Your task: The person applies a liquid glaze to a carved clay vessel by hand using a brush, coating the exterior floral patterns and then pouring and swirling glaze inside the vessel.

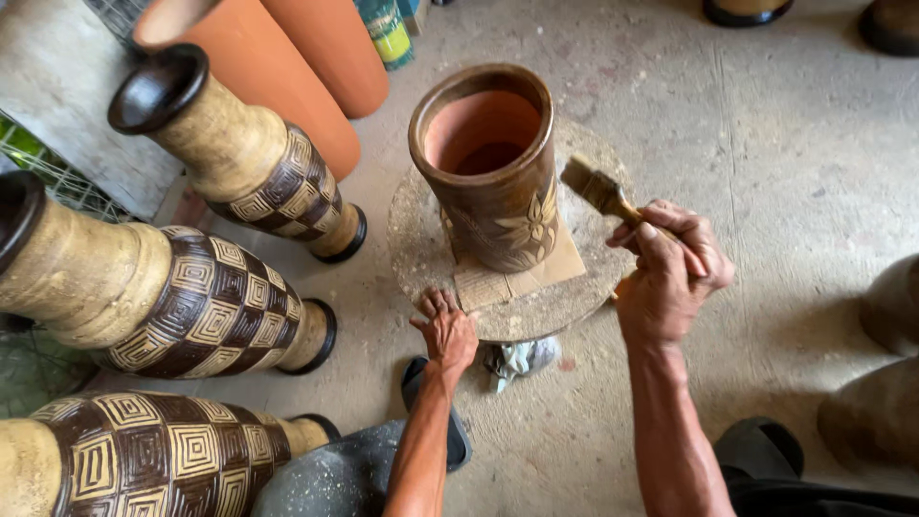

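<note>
**Brush at the carved pot on the round stand**

Much is cut off. The three patterned vases at the left run out of the frame: the lowest (144,460) loses its neck, the middle one (163,302) its mouth. Two plain orange pots (287,67) at the upper left are cropped at the top edge. Dark shapes at the right edge and top right are too partial to identify. Under the stand a crumpled cloth (517,359) is half hidden, and what the stand rests on cannot be seen.

The pot (493,168) stands upright at the centre of the frame on a round stand (536,311), over a piece of cardboard (507,278). It is a straight cylinder, brown outside with a dark rim, bare terracotta inside, with a pale carved flower on the side facing the right hand.

The right hand (670,278), right of centre, is clenched around the handle of a brush (598,191), whose bristles sit just beside the pot's upper right side; contact is unclear. The left hand (445,330), below the pot, rests with fingers spread on the stand's near edge, grasping nothing.
</note>
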